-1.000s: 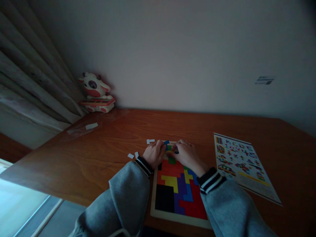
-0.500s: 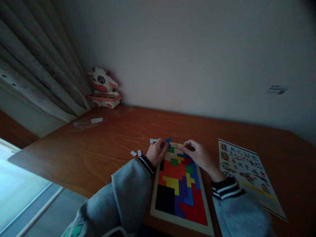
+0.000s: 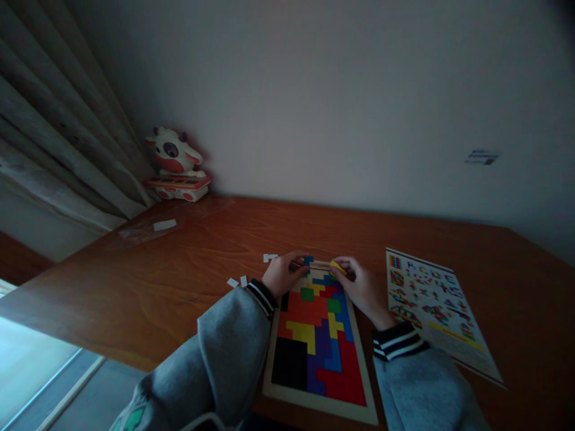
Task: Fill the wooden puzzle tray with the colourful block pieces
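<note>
A wooden puzzle board lies on the table before me, with tetromino-like pieces in red, orange, yellow, green, blue and purple. A large black patch shows at its near left. Over the board's far edge, my left hand pinches a blue puzzle piece at the fingertips; the fingers partly hide its shape. My right hand grips a yellow puzzle piece between thumb and fingers, above the far right corner. Both wrists hide parts of the board's sides.
Small white pieces lie left of the board. A printed pattern sheet is on the right. At the back left stands a cow-shaped toy keyboard, with clear plastic and a white slip in front. Behind the wooden table rises a wall.
The view has shifted slightly, moving the scene leftward. The yellow piece has been turned and raised in my right fingers. The blue piece has turned at my left fingertips.
</note>
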Available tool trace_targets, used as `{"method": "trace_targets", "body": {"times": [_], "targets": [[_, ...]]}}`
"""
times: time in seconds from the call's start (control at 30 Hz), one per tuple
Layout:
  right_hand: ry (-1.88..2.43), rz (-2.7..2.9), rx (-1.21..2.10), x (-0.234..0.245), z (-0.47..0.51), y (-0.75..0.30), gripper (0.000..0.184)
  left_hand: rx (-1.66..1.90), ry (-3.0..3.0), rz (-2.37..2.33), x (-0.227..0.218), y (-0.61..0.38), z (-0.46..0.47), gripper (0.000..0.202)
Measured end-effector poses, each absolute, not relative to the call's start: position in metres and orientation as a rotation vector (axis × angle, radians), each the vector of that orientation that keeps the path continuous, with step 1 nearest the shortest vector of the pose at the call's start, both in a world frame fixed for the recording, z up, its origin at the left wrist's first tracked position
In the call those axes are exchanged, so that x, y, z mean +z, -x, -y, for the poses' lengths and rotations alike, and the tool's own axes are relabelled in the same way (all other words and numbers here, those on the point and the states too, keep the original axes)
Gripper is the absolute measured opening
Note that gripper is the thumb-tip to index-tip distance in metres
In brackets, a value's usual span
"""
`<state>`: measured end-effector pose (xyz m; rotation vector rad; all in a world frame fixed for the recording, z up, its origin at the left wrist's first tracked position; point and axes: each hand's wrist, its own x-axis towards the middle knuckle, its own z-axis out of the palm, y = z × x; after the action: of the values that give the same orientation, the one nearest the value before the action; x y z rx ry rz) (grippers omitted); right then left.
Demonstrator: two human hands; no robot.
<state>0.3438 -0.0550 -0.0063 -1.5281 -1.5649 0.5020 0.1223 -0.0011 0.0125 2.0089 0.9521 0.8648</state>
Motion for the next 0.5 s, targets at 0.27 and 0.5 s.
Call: {"method": "trace_targets", "body": {"times": [0.27, 0.5], "targets": [[1.535, 1.581, 0.492, -0.005, 0.055, -0.343, 0.030, 0.691, -2.526, -0.927, 0.007, -0.130, -0.006, 0.031], [1.559, 1.580, 0.473, -0.003, 0.056, -0.342, 0.027, 0.711, -2.733, -0.952, 0.002, -0.127, -0.004, 0.025]]}}
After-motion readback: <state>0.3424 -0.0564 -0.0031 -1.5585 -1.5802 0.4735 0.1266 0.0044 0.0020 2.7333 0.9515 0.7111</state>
